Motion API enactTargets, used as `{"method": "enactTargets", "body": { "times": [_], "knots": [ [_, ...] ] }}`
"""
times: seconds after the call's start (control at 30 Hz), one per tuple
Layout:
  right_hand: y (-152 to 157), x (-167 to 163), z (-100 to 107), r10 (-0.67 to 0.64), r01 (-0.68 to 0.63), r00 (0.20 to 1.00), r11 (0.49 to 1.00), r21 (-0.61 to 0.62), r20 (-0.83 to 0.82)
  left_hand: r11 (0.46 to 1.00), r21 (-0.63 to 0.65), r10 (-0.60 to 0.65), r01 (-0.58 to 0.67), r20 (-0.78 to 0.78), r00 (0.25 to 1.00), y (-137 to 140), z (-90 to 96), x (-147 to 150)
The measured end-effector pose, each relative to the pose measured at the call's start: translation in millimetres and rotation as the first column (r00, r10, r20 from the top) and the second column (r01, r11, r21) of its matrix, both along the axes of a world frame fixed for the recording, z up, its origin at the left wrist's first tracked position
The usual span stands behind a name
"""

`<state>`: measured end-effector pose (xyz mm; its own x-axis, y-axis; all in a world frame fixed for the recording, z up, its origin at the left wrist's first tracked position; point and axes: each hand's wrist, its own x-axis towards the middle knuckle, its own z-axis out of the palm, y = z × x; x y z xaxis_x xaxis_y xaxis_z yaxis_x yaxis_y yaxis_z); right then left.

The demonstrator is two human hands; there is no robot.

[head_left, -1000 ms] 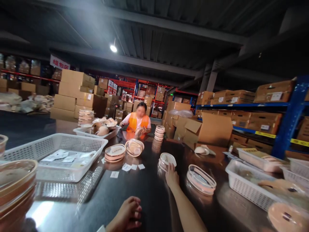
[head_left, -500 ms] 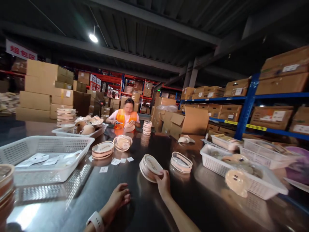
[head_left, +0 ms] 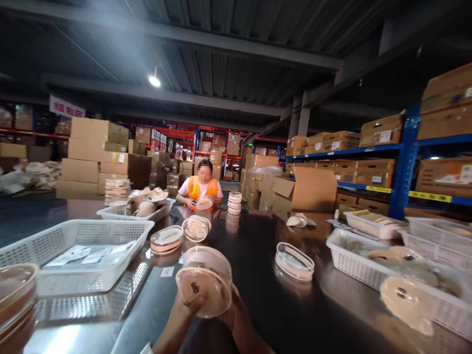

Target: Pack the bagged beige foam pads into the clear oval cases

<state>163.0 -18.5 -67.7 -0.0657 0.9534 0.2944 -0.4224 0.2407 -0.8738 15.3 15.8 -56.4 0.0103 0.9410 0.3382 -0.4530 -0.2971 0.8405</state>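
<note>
I held the round box (head_left: 204, 282) up over the dark table (head_left: 258, 295), with my left hand (head_left: 184, 307) and right hand (head_left: 236, 314) both closed on it. It looked slippery, so it might drop.

A long dark glossy table (head_left: 258, 255) loaded with baskets and round lidded containers.

At the near left stands a white mesh basket (head_left: 73, 246) holding small paper packets, with a tan bowl (head_left: 14, 290) at the table's left edge just before it. Past the basket lie two lidded round containers (head_left: 167, 239), one of them tipped on its side, and a few white paper labels (head_left: 167, 271) on the bare top. Farther back sits a white tray (head_left: 132, 212) piled with containers, and a stack of round lids (head_left: 234, 202) stands near the far end. A clear-lidded container (head_left: 294, 260) lies alone mid-table. On the right are several white baskets (head_left: 350, 260) with tan pieces inside.
</note>
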Motion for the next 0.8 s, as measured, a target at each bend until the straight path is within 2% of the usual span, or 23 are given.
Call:
{"method": "enactTargets", "body": {
  "times": [0.1, 0.23, 0.3, 0.37, 0.43, 0.5, 0.57, 0.67, 0.8],
  "knots": [
    [-1, 5, 4, -0.076, 0.076, 0.988, 0.997, -0.01, -0.135, 0.994, 0.052, 0.107, -0.1, -0.156, 0.982, -8, 12.6, -14],
    [-5, 6, 7, -0.064, 0.054, 0.986, 0.996, -0.069, -0.154, 0.957, -0.062, 0.267, -0.283, -0.193, 0.944, -16, 17.8, -16],
    [-7, 6, 10, -0.011, 0.004, 0.993, 0.998, -0.062, -0.12, 0.973, -0.067, 0.207, -0.219, -0.145, 0.967, -16, 17.7, -13],
    [-10, 9, 17, 0.032, -0.034, 0.998, 0.999, -0.03, -0.057, 0.997, 0.028, 0.07, -0.068, -0.089, 0.994, -13, 17.1, -11],
    [-13, 15, 26, 0.035, -0.035, 0.999, 0.999, -0.01, 0.02, 0.986, 0.157, -0.045, 0.057, -0.083, 0.996, -11, 15.8, -11],
    [-14, 24, 35, -0.003, 0.004, 0.996, 1.0, -0.013, 0.088, 0.971, 0.208, -0.094, 0.12, -0.127, 0.987, -12, 13.6, -14],
    [-13, 33, 39, -0.037, 0.04, 0.99, 0.999, -0.017, 0.133, 0.975, 0.17, -0.113, 0.146, -0.19, 0.975, -16, 11.0, -19],
    [-9, 39, 38, 0.0, 0.012, 0.989, 0.997, -0.078, 0.146, 0.981, 0.11, -0.125, 0.157, -0.25, 0.96, -19, 8.5, -26],
    [-7, 39, 34, 0.11, -0.089, 0.975, 0.99, -0.113, 0.192, 0.983, 0.168, -0.026, 0.079, -0.297, 0.954, -16, 7.2, -34]
  ]
}}
